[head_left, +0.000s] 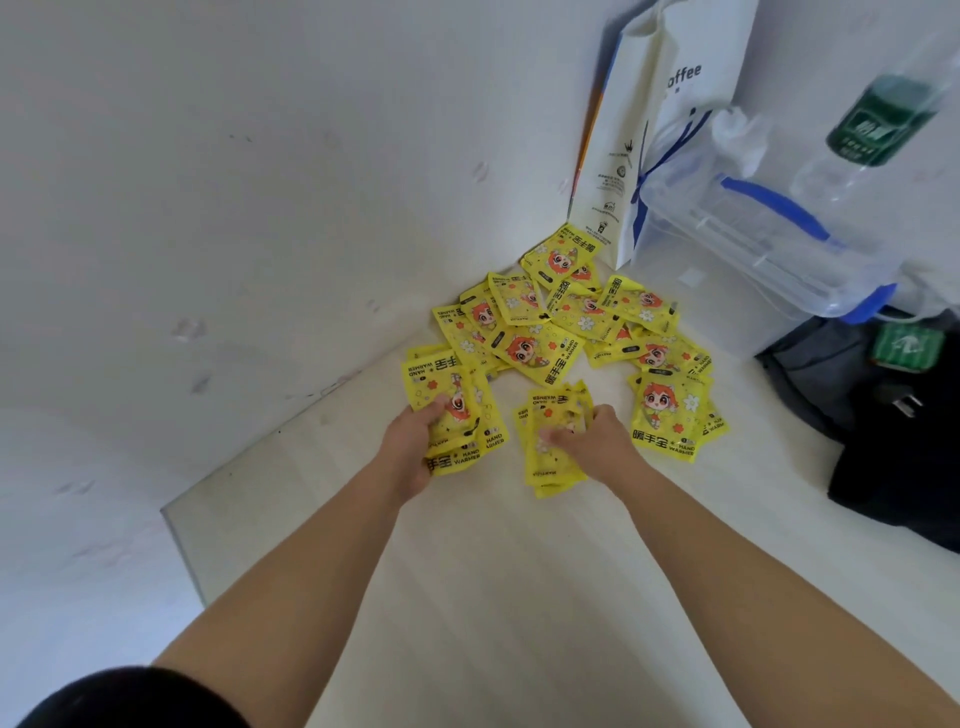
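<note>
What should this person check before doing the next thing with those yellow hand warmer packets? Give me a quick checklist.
1. Left hand grips the left stack: ok.
2. Right hand grips the middle stack: ok.
3. Middle stack squared up: not ok, its packets fan out.
4. All packets gathered: not ok, loose packets lie scattered behind the hands.
5. Clear box open to take them: cannot tell.
6. Bare surface in front for setting stacks down: ok.
</note>
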